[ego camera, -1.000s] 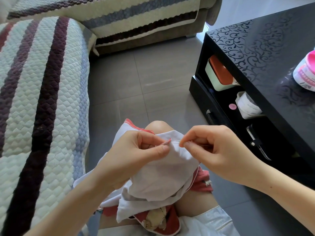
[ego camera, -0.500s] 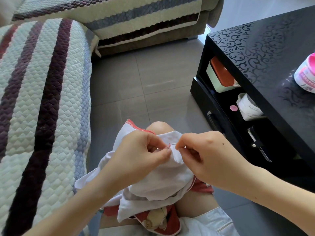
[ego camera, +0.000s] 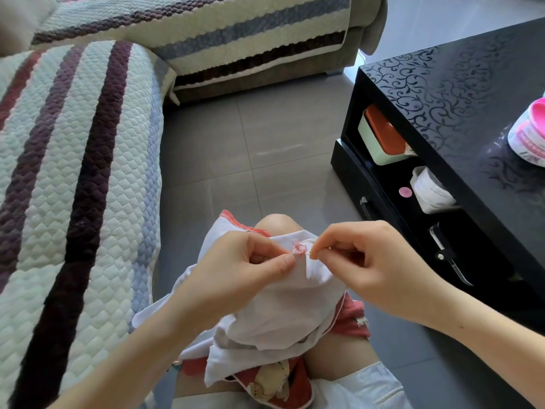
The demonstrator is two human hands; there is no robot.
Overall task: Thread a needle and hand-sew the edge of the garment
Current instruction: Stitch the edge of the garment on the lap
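Observation:
A white garment (ego camera: 283,308) with red trim lies bunched over my knee. My left hand (ego camera: 244,270) pinches its folded edge between thumb and forefinger. A small tangle of pink thread (ego camera: 299,248) sits on the edge between my hands. My right hand (ego camera: 362,261) pinches a thin needle (ego camera: 309,254) just right of that tangle, its tip at the cloth. The needle's rear part is hidden between my fingers.
A quilted striped sofa (ego camera: 73,178) runs along the left and back. A black coffee table (ego camera: 460,107) stands at the right, with a pink-and-white jar (ego camera: 529,134) on top and a green box with a red lid (ego camera: 380,137) on its shelf. Grey tiled floor (ego camera: 250,154) lies between.
My right hand came in against the cloth edge, then drew slightly right again. A loop of pink thread now shows on the edge. My left hand kept its pinch.

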